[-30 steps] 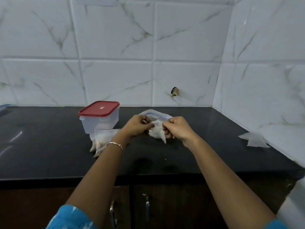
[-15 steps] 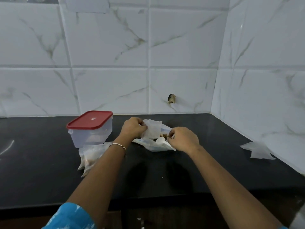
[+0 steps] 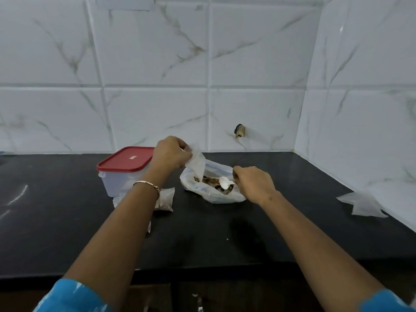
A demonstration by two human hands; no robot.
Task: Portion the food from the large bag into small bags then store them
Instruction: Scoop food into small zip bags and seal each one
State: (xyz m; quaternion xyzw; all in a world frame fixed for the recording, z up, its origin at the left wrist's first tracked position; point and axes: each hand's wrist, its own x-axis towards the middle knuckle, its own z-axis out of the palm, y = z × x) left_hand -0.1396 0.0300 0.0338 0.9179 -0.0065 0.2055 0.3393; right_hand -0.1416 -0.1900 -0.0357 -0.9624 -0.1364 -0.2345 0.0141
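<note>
The large clear bag (image 3: 213, 194) lies open on the black counter (image 3: 225, 233), with brown food (image 3: 209, 180) showing inside. My left hand (image 3: 171, 154) pinches a small empty clear bag (image 3: 197, 164) and holds it up just above the large bag's left rim. My right hand (image 3: 252, 183) grips a small white plastic spoon (image 3: 225, 183) whose bowl sits over the food. A filled small bag (image 3: 165, 199) lies on the counter under my left forearm, partly hidden by it.
A clear storage box with a red lid (image 3: 126, 159) stands at the back left, touching distance from my left wrist. Empty small bags (image 3: 362, 202) lie at the right by the side wall. Tiled walls close the back and the right.
My left hand has lifted the small bag up off the large bag. My right hand has let go of the plastic and now holds the spoon over the food. The camera view has tilted upward.
</note>
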